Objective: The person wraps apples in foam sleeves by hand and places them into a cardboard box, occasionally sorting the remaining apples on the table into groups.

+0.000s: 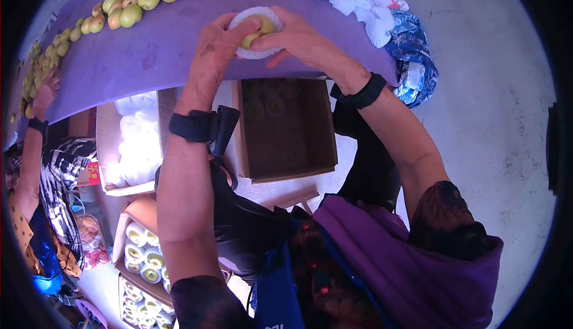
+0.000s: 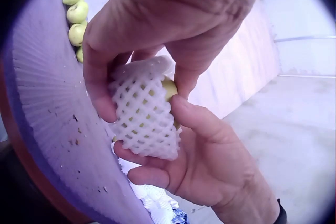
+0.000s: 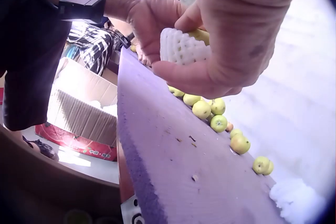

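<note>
- Because both thumbs press on the bare part of the apple [image 1: 267,25] while our fingers curl round its white foam net [image 2: 144,108], we seem to be seating the fruit in its sleeve; the left hand [image 1: 216,42] and the right hand [image 1: 301,39] pinch it from opposite sides.
- Apple and net are held up together over the near edge of the purple-covered table [image 1: 149,54], the net's mouth turned towards our face in the head view.
- To do this well, we would push with the pads of the thumbs—never the nails—and ease the mesh up evenly with the fingers, so that no strand snags or tears and the skin is not bruised.
- One hand should always bear the weight while the other adjusts the rim; if both slackened, the apple could drop.
- Below the table edge sits an open cardboard carton [image 1: 286,178], with a few apples in its shadowed far end.
- Spare foam nets [image 1: 352,0] lie on the table to our right, beside a blue patterned cloth [image 1: 412,48]—handy for the right hand.
- Loose apples [image 1: 131,15] lie in a long band along the table's far side and off to our left.
- Farther left, another person's hand [image 1: 48,87] is among those apples.
</note>
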Available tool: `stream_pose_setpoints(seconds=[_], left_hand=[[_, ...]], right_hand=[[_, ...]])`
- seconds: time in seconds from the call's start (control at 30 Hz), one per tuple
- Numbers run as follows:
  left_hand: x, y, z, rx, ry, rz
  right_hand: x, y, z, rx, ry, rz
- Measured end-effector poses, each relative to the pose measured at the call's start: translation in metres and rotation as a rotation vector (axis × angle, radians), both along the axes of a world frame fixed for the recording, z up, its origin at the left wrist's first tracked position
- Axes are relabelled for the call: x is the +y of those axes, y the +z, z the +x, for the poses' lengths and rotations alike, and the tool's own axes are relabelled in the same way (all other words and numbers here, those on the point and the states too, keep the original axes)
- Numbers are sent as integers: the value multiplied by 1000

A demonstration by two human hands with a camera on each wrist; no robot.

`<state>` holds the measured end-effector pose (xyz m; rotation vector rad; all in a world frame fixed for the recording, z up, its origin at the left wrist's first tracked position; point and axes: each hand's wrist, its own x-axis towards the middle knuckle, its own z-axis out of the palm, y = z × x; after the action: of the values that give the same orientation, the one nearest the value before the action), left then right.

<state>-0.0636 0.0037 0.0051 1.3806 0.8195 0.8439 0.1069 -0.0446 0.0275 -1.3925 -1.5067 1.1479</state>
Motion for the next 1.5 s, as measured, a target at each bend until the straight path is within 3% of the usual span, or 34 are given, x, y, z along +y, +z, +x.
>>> stream_pose_setpoints(seconds=[0.07,0.2,0.27,0.47,0.53,0.77,1.07,1.23,1.3,1.5], left_hand=[[1,-1,4,87,-36,18],[-6,11,0,95,-16,6],[1,14,-6,193,149,124],[10,12,-14,104,240,156],[6,15,-16,121,235,172],[4,15,-30,189,243,201],[-19,25,-39,313,314,369],[-22,27,-40,409,324,509],[-28,27,-36,359,339,481],[-37,24,-28,509,314,527]], right_hand=[[-10,-2,3,25,-15,-14],[-39,-13,12,296,-68,-97],[-61,-23,11,388,-101,-149],[-122,-102,12,513,-186,-376],[-133,-138,18,688,-244,-546],[-117,-236,49,624,-539,-661],[-99,-325,57,691,-925,-573],[-85,-353,50,663,-1123,-582],[-85,-367,50,663,-1127,-550],[-87,-402,55,625,-1106,-509]])
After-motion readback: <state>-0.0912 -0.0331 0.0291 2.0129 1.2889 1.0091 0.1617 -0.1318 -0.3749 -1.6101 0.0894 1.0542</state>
